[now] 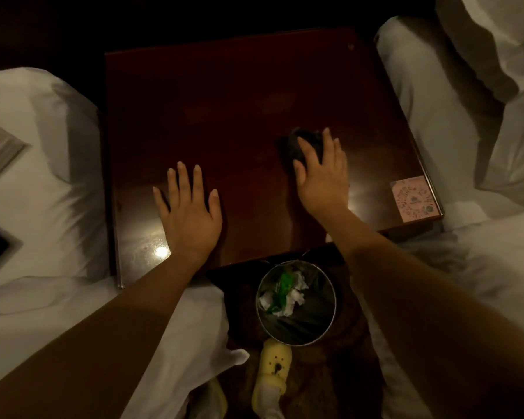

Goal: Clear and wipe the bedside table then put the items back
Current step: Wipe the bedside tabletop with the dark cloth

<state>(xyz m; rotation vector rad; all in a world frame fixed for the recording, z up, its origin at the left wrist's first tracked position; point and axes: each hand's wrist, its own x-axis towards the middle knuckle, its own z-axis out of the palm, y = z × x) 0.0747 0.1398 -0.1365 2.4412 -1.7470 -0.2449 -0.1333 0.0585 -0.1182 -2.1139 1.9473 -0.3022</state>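
Dark wooden bedside table [224, 95] sits between two white beds. Left hand [189, 211] flat, fingers spread wide on top. Right hand [322, 173] presses a dark cloth [304, 143] mid-right; pink card [413, 198] at right corner.

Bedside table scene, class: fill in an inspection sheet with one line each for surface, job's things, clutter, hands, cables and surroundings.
Surface: dark wooden bedside table, glossy, with light glare near its front left edge; mostly bare.
Job's things: dark cloth bunched on the table under the right hand; pink patterned card lying flat at the front right corner.
Clutter: nothing seen on the table beyond these.
Hands: left hand flat on the table, fingers spread, empty; right hand pressing on the cloth.
Cables: nothing seen.
Surroundings: white bedding on both sides; round bin with crumpled tissue and green wrapper on the floor in front; yellow slipper below it.
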